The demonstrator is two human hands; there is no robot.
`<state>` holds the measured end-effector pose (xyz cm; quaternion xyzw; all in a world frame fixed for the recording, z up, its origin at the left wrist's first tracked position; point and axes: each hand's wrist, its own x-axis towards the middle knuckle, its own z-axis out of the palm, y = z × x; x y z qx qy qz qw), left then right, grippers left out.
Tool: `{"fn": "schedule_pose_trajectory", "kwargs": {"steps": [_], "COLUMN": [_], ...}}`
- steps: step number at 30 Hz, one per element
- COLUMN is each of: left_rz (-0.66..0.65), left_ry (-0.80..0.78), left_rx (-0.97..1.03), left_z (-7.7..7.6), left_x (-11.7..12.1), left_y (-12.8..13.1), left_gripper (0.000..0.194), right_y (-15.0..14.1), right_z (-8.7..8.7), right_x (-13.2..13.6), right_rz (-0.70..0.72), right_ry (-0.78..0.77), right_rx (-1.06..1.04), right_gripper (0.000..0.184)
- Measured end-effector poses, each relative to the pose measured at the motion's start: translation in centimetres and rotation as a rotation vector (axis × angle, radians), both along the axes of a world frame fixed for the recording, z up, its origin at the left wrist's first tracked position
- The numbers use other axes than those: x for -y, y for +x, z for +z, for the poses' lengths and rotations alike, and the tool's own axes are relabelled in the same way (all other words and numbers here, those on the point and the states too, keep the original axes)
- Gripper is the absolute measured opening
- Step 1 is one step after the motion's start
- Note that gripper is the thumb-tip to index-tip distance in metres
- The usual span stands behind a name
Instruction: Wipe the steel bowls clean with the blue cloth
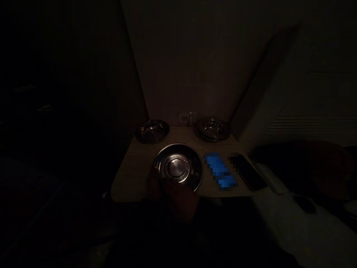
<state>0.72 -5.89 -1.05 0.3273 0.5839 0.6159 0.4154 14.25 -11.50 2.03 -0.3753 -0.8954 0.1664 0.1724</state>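
Observation:
A shiny steel bowl stands near the front edge of the small wooden table. At its left near rim is my left hand, a dim shape that seems to grip the side. My right hand lies across the near rim and covers part of it. Darkness hides the fingers of that hand, so whether they grip the bowl cannot be made out. Right of the bowl lies a phone with a lit blue, blurred-out screen. Beyond it is a second, dark phone.
Another steel bowl sits at the table's back left, and a stack of steel dishes at the back right. A wall socket with a plug is between them. The wooden tabletop has rounded corners. Pale bedding is at right.

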Motion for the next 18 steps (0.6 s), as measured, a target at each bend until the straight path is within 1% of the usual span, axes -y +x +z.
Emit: {"fn": "schedule_pose_trajectory", "kwargs": {"steps": [3,6,9,11,13,16,18], "left_rz": [-0.007,-0.069,-0.076,-0.09,-0.121,-0.172,-0.183], "left_ry": [-0.073,-0.025,0.016,0.029,0.025,-0.008,-0.028], "left_rx": [-0.193,-0.254,-0.216,-0.18,-0.142,-0.066,-0.01], "left_z": [1.0,1.0,0.5,0.3,0.5,1.2,1.6], "left_x": [0.3,0.2,-0.1,-0.2,-0.3,-0.4,-0.4], "left_y": [-0.2,-0.3,-0.2,0.0,0.2,0.1,0.1], "left_gripper": [0.025,0.028,0.029,0.031,0.031,0.031,0.036], "right_y": [1.0,3.2,5.3,6.0,5.8,4.7,3.9], "right_z": [0.2,1.1,1.5,1.2,0.5,-0.6,-1.0], "right_x": [0.3,0.4,0.1,0.0,0.0,0.1,0.2], "right_rz": [0.018,0.077,0.094,0.092,0.095,0.049,0.019], "right_ry": [-0.001,0.008,0.054,0.096,0.136,0.2,0.235], "right_rx": [0.066,0.178,0.261,0.272,0.255,0.21,0.187], "right_gripper": [0.062,0.063,0.06,0.057,0.051,0.042,0.04]}}
